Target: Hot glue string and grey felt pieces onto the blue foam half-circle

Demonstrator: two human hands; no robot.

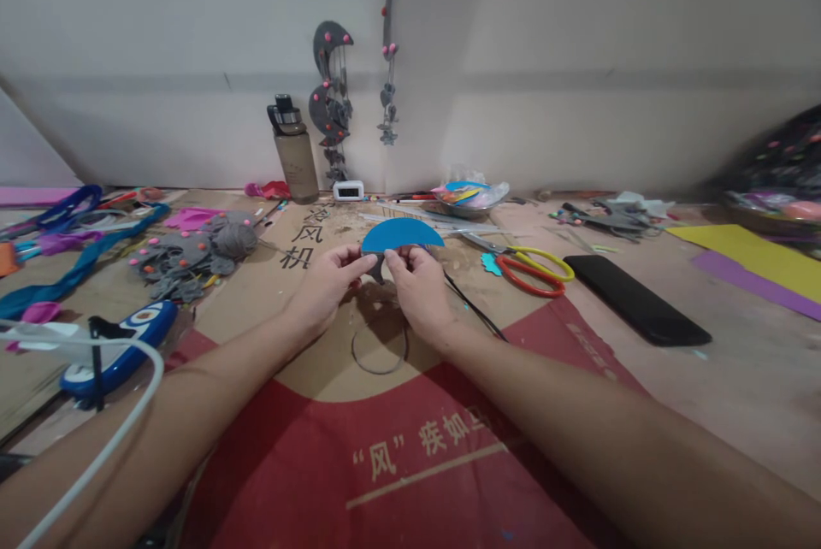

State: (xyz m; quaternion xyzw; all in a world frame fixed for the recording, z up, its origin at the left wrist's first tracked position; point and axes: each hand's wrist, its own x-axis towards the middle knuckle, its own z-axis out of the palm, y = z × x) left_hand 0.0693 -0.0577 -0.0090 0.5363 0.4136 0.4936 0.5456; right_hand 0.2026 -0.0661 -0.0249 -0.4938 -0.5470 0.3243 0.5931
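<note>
A flat blue half-circle piece (pixel 403 233), seemingly paper or foam, is held up over the cardboard with its curved edge away from me. My left hand (pixel 333 282) pinches its lower left part between thumb and fingers. The thumb and fingers of my right hand (pixel 418 286) close on its lower edge near the middle. Between the hands, just under the blue piece, a small dark grey piece (pixel 377 268) shows in part; what holds it is hidden. On the cardboard below lies a thin dark ring (pixel 353 351). A black cord (pixel 478 308) runs out beside my right hand.
Scissors (pixel 537 267) and a black phone (pixel 634 299) lie to the right, beyond them yellow sheets (pixel 757 254). Grey felt pieces with yarn (pixel 192 254) and a blue case (pixel 144 327) are leftward. A bottle (pixel 296 160) stands by the wall. A white cable (pixel 138 408) crosses my left forearm.
</note>
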